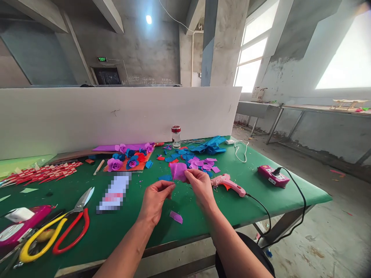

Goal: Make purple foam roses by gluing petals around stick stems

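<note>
A purple piece of crepe paper [177, 171] is raised over the green table, its right edge pinched between the thumb and fingers of my right hand [200, 186]. Just below and to the left, my left hand [156, 200] is closed in a pinch; what lies between its fingertips is too small to make out. A loose purple paper piece [176, 217] lies on the table between my forearms. Beyond my hands spreads a pile of cut purple pieces [203, 163] and blue pieces [182, 154]. To the right of my right hand rests a pink glue gun [228, 183].
Yellow-and-red-handled scissors [71, 220] lie at left. Finished paper flowers [127, 159] sit behind, near a lidded glass jar [176, 137]. A magenta power strip [273, 176] with a black cord is at right. A white panel [121, 114] borders the table's far side.
</note>
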`<action>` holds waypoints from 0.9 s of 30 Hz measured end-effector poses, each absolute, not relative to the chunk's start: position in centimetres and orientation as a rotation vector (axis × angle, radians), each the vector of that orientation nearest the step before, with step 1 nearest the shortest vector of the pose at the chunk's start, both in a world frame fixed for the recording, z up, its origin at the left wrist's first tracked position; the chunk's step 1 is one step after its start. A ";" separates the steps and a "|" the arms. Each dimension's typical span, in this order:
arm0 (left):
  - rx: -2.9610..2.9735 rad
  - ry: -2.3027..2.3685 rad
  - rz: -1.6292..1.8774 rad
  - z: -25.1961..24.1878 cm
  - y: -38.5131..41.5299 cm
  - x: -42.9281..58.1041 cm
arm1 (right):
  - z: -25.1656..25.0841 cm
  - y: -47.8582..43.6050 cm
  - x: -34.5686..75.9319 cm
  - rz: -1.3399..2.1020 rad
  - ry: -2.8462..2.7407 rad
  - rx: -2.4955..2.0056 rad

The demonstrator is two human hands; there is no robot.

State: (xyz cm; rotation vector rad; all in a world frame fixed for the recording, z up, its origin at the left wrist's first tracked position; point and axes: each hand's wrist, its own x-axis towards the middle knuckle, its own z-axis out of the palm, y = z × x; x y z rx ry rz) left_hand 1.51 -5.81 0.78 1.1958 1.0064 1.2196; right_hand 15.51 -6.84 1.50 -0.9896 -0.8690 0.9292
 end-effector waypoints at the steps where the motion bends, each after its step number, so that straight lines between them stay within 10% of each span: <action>1: 1.205 1.006 1.224 0.7 -5.8 1.5 | 1.5 -6.9 15.5 0.938 -0.864 -0.985; 27: 1.287 1.030 1.215 0.6 -6.1 1.8 | 1.2 -7.2 14.9 1.112 -0.752 -0.888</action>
